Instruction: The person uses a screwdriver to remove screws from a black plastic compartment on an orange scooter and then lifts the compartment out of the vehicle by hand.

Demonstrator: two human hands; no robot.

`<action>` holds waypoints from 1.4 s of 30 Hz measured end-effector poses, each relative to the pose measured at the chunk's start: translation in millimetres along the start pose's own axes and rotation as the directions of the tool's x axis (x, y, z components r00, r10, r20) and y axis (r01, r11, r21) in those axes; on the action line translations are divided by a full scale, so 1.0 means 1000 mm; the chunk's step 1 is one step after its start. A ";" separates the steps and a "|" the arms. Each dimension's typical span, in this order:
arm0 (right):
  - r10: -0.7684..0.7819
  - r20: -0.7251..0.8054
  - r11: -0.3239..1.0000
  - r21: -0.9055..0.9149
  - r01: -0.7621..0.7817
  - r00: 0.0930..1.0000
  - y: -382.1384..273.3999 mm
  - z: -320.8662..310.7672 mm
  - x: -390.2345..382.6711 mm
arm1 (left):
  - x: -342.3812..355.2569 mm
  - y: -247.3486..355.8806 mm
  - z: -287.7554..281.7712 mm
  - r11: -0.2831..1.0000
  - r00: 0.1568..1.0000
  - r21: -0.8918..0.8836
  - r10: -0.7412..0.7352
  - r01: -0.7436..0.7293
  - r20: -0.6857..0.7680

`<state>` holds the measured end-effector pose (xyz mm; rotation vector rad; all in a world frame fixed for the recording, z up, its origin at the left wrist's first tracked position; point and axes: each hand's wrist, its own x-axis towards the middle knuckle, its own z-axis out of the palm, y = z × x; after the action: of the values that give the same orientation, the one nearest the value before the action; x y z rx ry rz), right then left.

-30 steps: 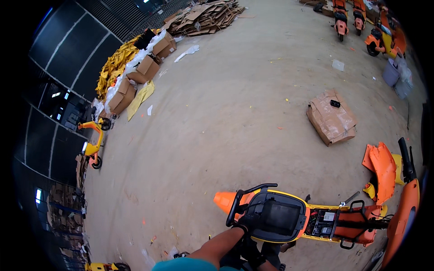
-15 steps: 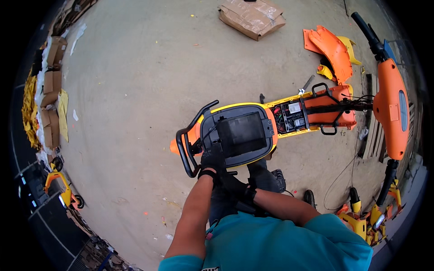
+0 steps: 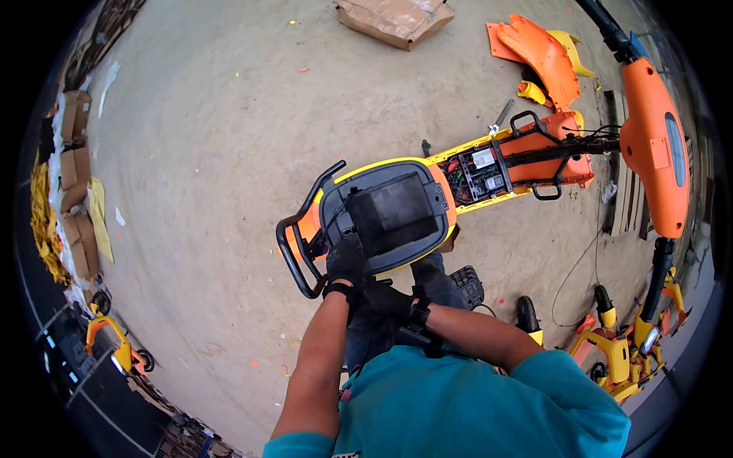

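An orange and yellow electric scooter (image 3: 450,154) stands in front of me, its rear at the left. Its dark seat-base tray (image 3: 331,200) has a black rectangular panel (image 3: 393,214) in the middle. My left hand (image 3: 347,262), in a black glove, is closed at the tray's near rear corner, beside the black tubular grab rail (image 3: 289,248); what it grips is hidden. Just below and to its right is my gloved right hand (image 3: 388,300), fingers hidden against the dark clothing and the left hand. A short black rod end pokes out by the hands.
Farther forward, the scooter's open frame shows wires and a small electrical box (image 3: 483,159). Its orange handlebar housing (image 3: 654,145) stands at the right. Orange body panels (image 3: 538,57) and a cardboard box (image 3: 393,23) lie on the floor beyond. Other yellow scooters (image 3: 611,362) stand at lower right.
The view has shifted, so the scooter and floor items appear farther left and higher. My hands stay at the same rear corner of the tray.
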<state>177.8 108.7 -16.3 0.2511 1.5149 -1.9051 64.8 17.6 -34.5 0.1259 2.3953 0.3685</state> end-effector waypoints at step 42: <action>0.004 0.401 0.421 -0.831 0.362 0.916 -0.130 -0.156 0.052 | -0.059 -0.014 -0.013 0.968 0.955 -0.131 0.177 -0.212 -0.237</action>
<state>19.4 243.7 10.6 -0.7507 2.1131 -0.9073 100.9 -10.5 8.2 0.2638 2.5708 0.6934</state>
